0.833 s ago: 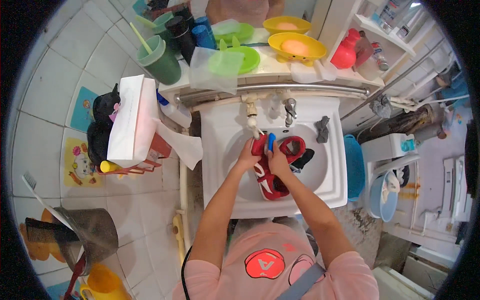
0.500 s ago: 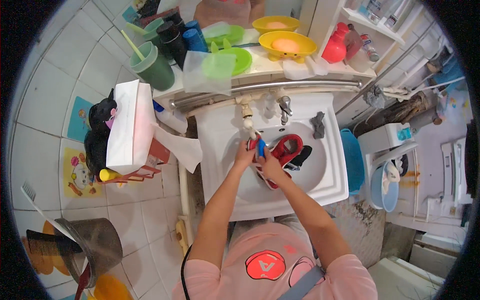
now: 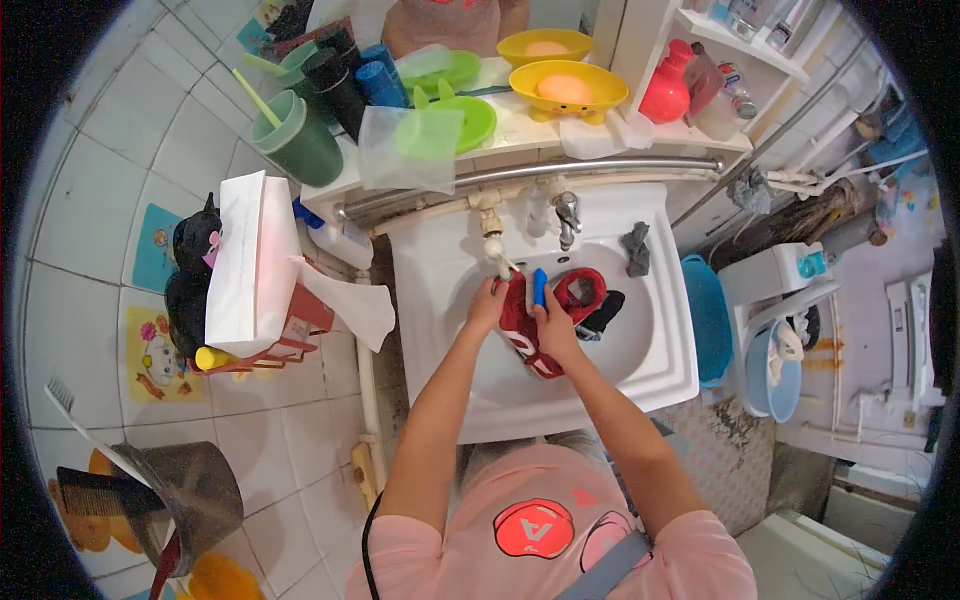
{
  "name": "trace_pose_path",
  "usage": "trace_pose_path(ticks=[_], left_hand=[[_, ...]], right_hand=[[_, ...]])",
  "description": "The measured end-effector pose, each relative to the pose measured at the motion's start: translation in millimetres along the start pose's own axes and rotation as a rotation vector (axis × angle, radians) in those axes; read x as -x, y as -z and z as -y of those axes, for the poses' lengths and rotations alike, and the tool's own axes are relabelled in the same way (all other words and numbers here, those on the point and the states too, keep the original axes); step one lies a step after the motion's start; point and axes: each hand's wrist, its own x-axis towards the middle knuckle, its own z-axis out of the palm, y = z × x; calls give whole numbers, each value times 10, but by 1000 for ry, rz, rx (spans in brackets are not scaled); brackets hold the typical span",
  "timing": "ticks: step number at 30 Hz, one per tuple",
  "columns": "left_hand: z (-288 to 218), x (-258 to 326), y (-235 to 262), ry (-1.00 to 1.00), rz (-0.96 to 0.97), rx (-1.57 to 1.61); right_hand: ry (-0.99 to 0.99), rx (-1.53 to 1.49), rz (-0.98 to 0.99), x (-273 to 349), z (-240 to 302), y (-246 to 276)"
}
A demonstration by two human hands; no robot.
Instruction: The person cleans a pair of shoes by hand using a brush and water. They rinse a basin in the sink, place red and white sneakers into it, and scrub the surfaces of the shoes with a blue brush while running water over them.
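Observation:
A red shoe with white trim [image 3: 518,325] is held over the left part of the white sink [image 3: 480,415], just below the tap with the white outlet. My left hand [image 3: 487,303] is closed on the shoe's upper end. In my closed right hand [image 3: 553,330] is a slim blue brush-like thing [image 3: 540,287], pointing up beside the shoe; its underside is hidden. Behind that hand, a second red shoe [image 3: 586,290] lies in the basin against a dark cloth-like piece [image 3: 602,316].
A grey rag [image 3: 636,250] lies on the sink's right rim near the metal tap [image 3: 567,218]. Yellow soap dishes [image 3: 570,90] and a green cup [image 3: 305,145] stand on the shelf behind. To the left hangs a tissue box [image 3: 250,270]; blue basins [image 3: 707,330] are at right.
My right hand has moved slightly right and down, carrying the blue thing off the shoe's upper end. More of the held shoe now shows between my hands.

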Motion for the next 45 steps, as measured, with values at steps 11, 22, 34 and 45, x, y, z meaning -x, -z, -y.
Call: trace_pose_path(ticks=[11,22,34,45], left_hand=[[106,-79,-95,93,48,273],[576,-183,-139,55,61,394],[184,5,84,98,166,346],[-75,51,99,-102,18,46]], right_hand=[[167,93,85,-10,-12,10],[151,52,90,-109,-19,63],[171,188,81,-365,-91,174],[198,102,70,-87,-126,-12]])
